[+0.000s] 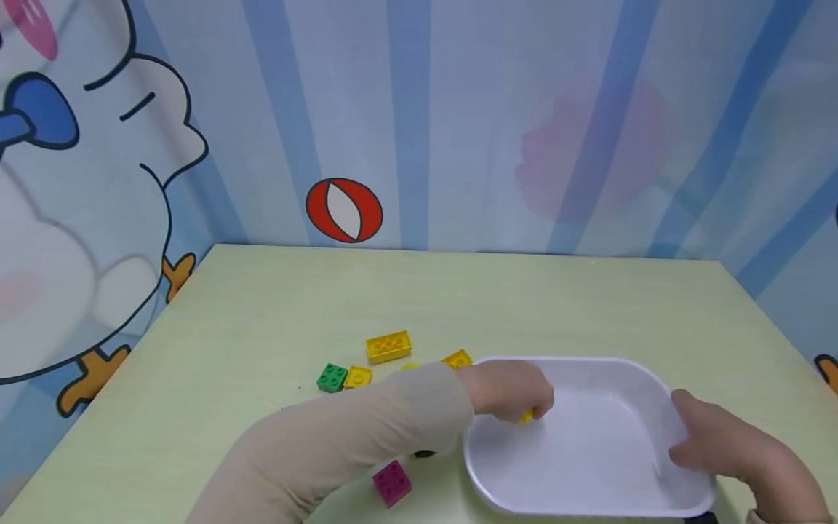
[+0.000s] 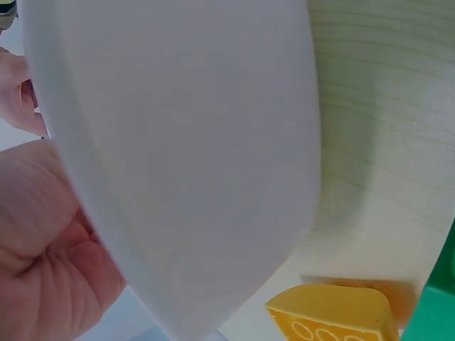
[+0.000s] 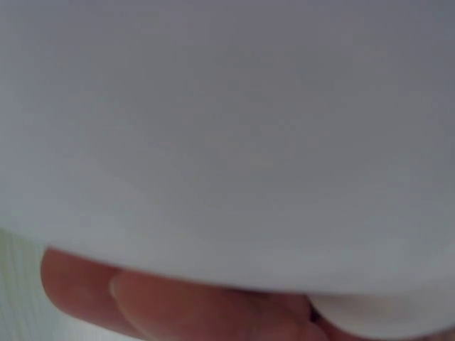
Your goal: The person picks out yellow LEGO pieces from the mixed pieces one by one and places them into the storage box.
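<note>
1. I judge the step in hand to be placing a yellow piece (image 1: 527,415) in the white tray (image 1: 583,466); the next move calls for loosening my left fingers over the tray's floor while keeping the tray steady.
2. Leftmost on the counter (image 1: 229,327), a green brick (image 1: 332,378) lies just beside a small yellow brick (image 1: 358,377); a longer yellow brick (image 1: 389,347) is nearer the far edge.
3. A magenta brick (image 1: 392,483) lies toward the counter's near side, beside my left sleeve (image 1: 366,429).
4. My left hand (image 1: 511,389) reaches over the tray's left rim, fingers curled and pinching the yellow piece. They hide most of it, so I cannot tell whether it touches the tray's floor.
5. The tray is toward the counter's right edge, on the near side. My right hand (image 1: 727,437) grips its right rim, well apart from the yellow piece.
</note>
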The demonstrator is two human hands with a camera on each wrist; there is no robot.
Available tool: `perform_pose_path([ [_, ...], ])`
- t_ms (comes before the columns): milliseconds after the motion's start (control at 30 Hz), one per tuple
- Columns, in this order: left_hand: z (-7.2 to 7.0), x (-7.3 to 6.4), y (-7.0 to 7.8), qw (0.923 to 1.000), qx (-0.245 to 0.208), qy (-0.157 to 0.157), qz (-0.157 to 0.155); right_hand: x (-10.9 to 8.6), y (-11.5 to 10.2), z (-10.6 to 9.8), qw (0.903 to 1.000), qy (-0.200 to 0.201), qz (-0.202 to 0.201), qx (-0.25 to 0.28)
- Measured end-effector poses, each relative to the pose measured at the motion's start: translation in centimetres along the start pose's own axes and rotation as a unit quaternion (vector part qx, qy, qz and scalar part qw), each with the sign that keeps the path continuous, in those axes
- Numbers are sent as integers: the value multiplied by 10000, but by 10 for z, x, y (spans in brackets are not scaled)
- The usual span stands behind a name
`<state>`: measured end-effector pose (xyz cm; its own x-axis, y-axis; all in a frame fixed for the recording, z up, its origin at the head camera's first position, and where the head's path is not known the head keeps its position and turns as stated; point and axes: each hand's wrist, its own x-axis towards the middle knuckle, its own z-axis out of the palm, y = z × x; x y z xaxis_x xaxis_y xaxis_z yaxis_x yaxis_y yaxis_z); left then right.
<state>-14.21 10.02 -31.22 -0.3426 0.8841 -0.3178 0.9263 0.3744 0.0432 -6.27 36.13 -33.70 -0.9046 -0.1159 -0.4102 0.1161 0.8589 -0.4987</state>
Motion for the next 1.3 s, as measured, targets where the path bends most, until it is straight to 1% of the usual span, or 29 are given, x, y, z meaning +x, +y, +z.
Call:
perform_pose_path([
  [67,2,1,-1,10000,67,1,4,0,0,0,10000,-36,82,18],
  [300,10,2,-5,9997,255,-19,62,-3,-4,-1,9999,90,-143,-13],
  [367,11,2,-6,9996,268,10,79,-2,-6,-2,10000,-11,38,10],
  [400,11,1,-6,9996,268,20,90,-2,-6,-2,10000,-8,43,0],
  [533,13,1,-7,9993,322,68,164,1,-6,-4,9985,-324,424,74],
  [600,15,1,-8,9992,316,132,207,1,-5,-3,9987,-317,404,63],
  [633,16,1,-9,9991,314,158,225,2,-5,-3,9982,-365,461,83],
  [733,18,1,-10,9990,294,201,275,3,-3,-3,9988,-283,406,-12],
  [867,20,1,-11,9990,291,166,308,4,-1,-1,9993,-165,329,-96],
  [1067,21,-1,-12,9987,388,184,281,4,0,0,9998,4,151,-110],
  [1300,23,-1,-12,9979,478,263,341,4,0,1,9998,47,167,-73],
])
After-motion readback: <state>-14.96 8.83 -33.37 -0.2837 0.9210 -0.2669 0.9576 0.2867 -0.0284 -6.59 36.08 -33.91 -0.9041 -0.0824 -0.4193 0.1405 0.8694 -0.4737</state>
